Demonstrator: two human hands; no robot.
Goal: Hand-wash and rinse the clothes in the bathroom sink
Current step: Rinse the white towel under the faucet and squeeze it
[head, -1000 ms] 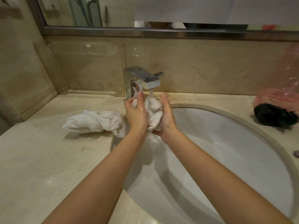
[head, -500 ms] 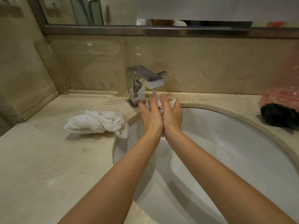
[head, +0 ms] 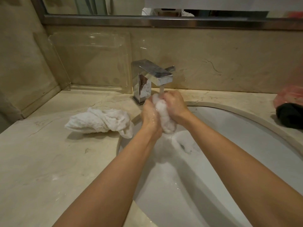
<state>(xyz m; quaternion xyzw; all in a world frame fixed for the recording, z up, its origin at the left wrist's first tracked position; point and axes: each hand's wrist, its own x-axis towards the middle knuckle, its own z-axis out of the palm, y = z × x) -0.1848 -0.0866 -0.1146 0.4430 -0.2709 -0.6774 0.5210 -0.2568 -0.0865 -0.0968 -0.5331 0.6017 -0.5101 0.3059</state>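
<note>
A small white wet cloth (head: 164, 117) is bunched between my two hands over the back of the white sink (head: 237, 145). My left hand (head: 150, 116) grips its left side and my right hand (head: 175, 105) curls round its top and right side. Water runs from the square chrome tap (head: 157, 76) straight onto the cloth, and drips fall from the cloth into the basin. A second white cloth (head: 100, 121) lies crumpled on the marble counter (head: 57, 161), its corner hanging over the sink's left rim.
A black garment (head: 290, 114) lies on the counter at the far right, below a pink plastic bag (head: 291, 94). A clear plastic tray (head: 91, 63) leans against the back wall to the left of the tap. A mirror runs along the top.
My hands have gone from pressing the cloth flat between straight fingers to curling round it and squeezing it under the stream. Water now drips from it into the basin.
</note>
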